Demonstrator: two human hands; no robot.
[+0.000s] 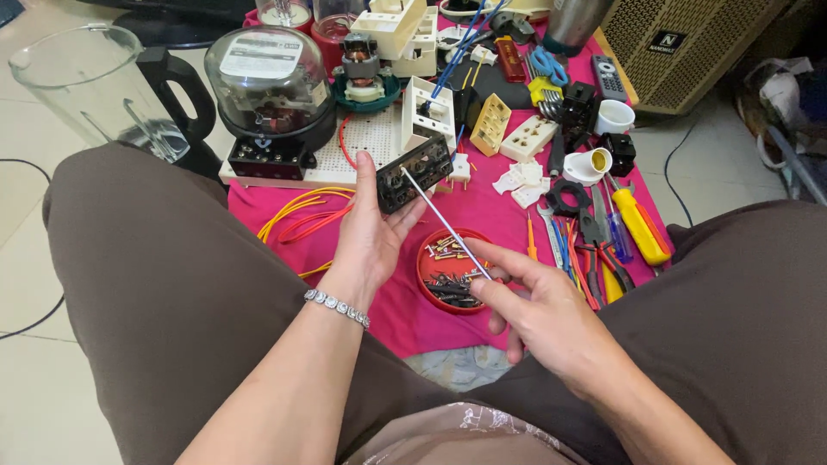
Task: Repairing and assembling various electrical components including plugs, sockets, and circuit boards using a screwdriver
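The left hand (pixel 372 237) has its grip clamped on a black terminal block (pixel 414 173), thumb up along the near left edge and fingers curled behind and under it, so the block stands tilted with its face of screw holes turned toward the right. The right hand (pixel 543 314) has its grip closed on the handle end of a thin screwdriver (pixel 444 222), pinched between thumb and forefinger; the handle itself is hidden inside the fingers. The steel shaft runs up and to the left from that grip, and its tip meets the block's face near its upper middle. Judging by this, the work on the block's screws is under way rather than finished: the tip looks seated at one screw position, and I cannot tell how many screws are already in or out. Both forearms reach forward between the knees, the left wrist wearing a silver bracelet (pixel 337 307), the right wrist bent slightly inward. Just below the shaft, between the two hands, sits a small red dish of screws (pixel 450 271) on the pink cloth (pixel 392 301). Left of the left grip lie yellow and red wires (pixel 301 215); right of the right grip lies a row of pliers and screwdrivers (pixel 603 245). Beyond the block stands an electricity meter (pixel 270 90).
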